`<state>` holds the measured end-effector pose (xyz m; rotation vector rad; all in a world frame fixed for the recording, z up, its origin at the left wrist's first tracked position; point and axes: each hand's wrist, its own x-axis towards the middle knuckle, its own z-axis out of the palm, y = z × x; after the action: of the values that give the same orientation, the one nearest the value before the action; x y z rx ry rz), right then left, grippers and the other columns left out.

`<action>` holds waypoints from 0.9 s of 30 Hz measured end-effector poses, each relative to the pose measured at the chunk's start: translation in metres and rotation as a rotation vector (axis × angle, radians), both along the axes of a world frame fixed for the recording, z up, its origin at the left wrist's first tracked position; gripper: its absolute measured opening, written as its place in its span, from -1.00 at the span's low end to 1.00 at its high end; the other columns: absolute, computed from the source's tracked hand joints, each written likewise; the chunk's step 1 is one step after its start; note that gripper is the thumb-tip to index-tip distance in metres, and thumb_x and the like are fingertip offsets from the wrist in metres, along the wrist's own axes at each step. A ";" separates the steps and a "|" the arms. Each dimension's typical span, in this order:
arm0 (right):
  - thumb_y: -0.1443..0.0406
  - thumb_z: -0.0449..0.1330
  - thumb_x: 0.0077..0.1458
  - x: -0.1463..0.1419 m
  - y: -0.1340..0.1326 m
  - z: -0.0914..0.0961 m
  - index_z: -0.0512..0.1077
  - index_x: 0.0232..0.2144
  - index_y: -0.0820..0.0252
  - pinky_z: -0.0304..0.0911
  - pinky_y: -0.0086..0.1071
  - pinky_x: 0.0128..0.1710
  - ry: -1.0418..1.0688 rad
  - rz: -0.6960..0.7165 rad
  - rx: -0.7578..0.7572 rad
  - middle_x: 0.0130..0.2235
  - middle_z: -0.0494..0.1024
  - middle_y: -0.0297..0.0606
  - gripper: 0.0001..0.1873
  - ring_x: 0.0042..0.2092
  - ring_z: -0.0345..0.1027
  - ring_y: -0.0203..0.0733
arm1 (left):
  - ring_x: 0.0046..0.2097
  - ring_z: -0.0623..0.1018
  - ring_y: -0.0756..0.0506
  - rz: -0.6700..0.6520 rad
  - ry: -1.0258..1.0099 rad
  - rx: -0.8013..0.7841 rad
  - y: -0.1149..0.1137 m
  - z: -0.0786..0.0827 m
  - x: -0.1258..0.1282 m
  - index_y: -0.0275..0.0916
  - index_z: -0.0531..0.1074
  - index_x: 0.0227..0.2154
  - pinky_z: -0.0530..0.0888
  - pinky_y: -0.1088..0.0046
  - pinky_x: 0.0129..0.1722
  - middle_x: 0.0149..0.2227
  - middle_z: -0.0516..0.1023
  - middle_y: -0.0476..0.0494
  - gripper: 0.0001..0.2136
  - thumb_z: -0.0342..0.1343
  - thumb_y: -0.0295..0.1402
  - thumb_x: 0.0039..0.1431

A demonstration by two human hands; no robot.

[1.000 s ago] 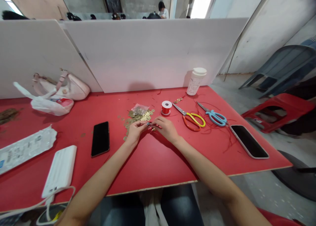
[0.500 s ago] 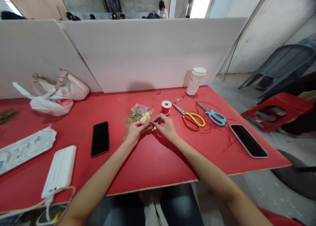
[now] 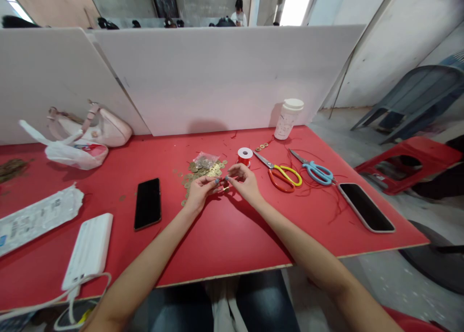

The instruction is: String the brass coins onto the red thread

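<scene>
My left hand point(image 3: 200, 192) pinches a thin red cord between thumb and forefinger. Close beside it, my right hand point(image 3: 244, 181) is closed in a pinch at the same red cord; the cord itself is largely covered by the fingertips. Gold-coloured coins point(image 3: 226, 188) show just under the fingertips; whether they hang on the cord I cannot tell. Behind my left hand lies a heap of brass coins with holes point(image 3: 192, 174), with a clear plastic bag point(image 3: 206, 160) on it. A spool of red cord point(image 3: 245, 156) stands just behind my right hand.
Right of my hands lie yellow-and-red scissors point(image 3: 284, 176), blue scissors point(image 3: 317, 171), cord scraps and a phone point(image 3: 366, 207). A white cup point(image 3: 288, 119) stands by the partition point(image 3: 224, 80). Leftward are a black phone point(image 3: 147, 204), a power bank point(image 3: 89, 250), a plastic bag point(image 3: 76, 153) and a handbag point(image 3: 112, 126).
My fingertips have drawn slightly apart, and my right hand has shifted a little up and to the right. More of the gold-coloured coins shows below them.
</scene>
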<state>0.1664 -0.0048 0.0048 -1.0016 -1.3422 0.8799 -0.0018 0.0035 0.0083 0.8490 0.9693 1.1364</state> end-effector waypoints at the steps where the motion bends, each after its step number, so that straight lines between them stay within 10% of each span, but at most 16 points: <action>1: 0.29 0.22 0.00 0.000 0.000 0.000 0.38 -0.29 0.12 0.36 -0.34 -0.32 -0.009 -0.001 0.005 -0.27 0.58 -0.26 -0.83 -0.26 0.50 -0.18 | -0.40 0.65 -0.11 0.004 0.022 0.013 0.000 0.000 0.000 -0.34 0.52 -0.51 0.62 0.42 -0.36 -0.36 0.65 -0.22 -0.63 0.52 -0.23 -0.35; 27: 0.32 0.19 0.08 -0.002 -0.007 0.005 0.45 -0.30 0.15 0.37 -0.31 -0.32 -0.222 -0.009 0.186 -0.30 0.59 -0.23 -0.91 -0.28 0.48 -0.15 | -0.45 0.64 -0.15 -0.029 0.162 0.130 -0.008 0.007 0.001 -0.30 0.51 -0.42 0.61 0.37 -0.49 -0.38 0.63 -0.19 -0.62 0.46 -0.15 -0.22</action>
<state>0.1649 -0.0119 0.0093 -0.9799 -1.5746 0.6367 -0.0007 -0.0041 0.0151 1.0701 1.0202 1.1280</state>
